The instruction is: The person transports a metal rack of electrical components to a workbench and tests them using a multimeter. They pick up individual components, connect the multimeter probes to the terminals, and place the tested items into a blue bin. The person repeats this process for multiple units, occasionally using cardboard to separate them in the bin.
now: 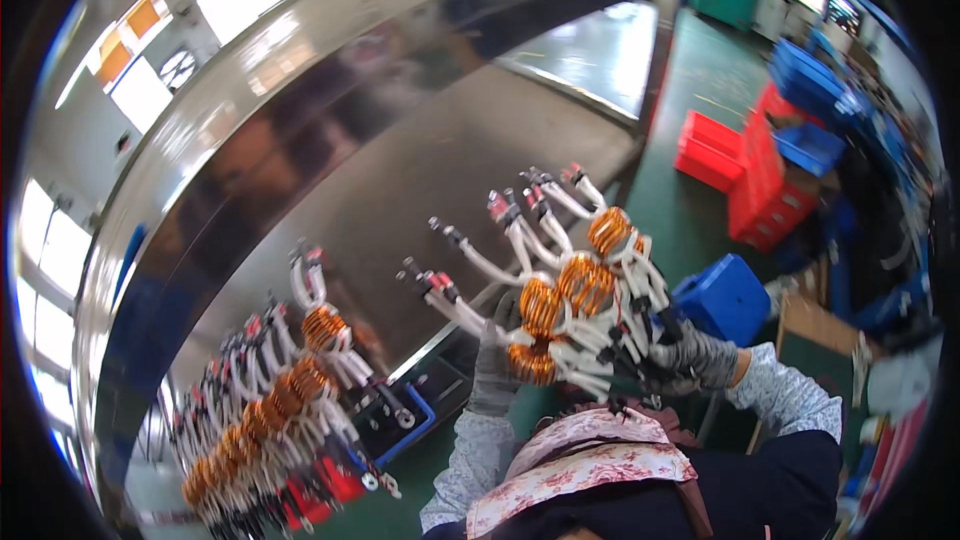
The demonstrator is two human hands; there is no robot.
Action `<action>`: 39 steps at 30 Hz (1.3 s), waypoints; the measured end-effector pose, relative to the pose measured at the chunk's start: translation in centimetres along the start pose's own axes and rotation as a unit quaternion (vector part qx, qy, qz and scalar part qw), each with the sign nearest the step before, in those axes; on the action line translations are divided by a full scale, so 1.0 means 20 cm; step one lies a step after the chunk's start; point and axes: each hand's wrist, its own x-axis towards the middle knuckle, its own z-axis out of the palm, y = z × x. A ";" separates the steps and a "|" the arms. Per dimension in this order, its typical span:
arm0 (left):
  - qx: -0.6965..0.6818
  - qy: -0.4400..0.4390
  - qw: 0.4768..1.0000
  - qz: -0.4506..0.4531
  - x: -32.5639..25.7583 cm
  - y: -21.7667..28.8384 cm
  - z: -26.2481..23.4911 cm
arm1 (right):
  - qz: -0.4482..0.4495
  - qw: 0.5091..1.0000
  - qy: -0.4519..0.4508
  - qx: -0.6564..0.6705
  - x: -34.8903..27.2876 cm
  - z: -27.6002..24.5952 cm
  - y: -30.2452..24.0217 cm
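Note:
A bunch of several ring-shaped copper coils (540, 308) with white sleeved leads hangs between my hands in front of my body. The lead ends carry black and red tips, and the upper ones point away from me. My left hand (494, 372), in a grey glove, is closed around the bunch's left side, its fingers partly hidden behind the coils and leads. On the right, my right hand (700, 355), also gloved, grips the lower leads near their dark ends. A row of similar coils (255, 420) stands close together at the lower left, with one coil (325, 328) at its near end.
A grey metal work surface (420, 180) with a shiny raised rim (300, 120) spreads ahead. Blue-edged black trays (435, 390) sit below the coil row. At right are a blue bin (722, 298), red crates (710, 148) and blue crates (805, 75) on the green floor.

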 end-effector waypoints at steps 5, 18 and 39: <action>0.022 -0.171 0.977 -0.128 -0.17 -0.19 0.16 | -0.044 0.993 0.085 -0.064 -0.37 -0.23 0.40; 0.054 -0.234 0.876 -0.419 -0.73 -1.45 0.81 | -0.119 0.908 0.393 -0.088 -2.01 -0.33 1.07; 0.312 -0.350 0.510 -0.721 -2.11 -3.80 0.86 | 0.274 0.773 0.535 -0.201 -4.12 -1.04 2.84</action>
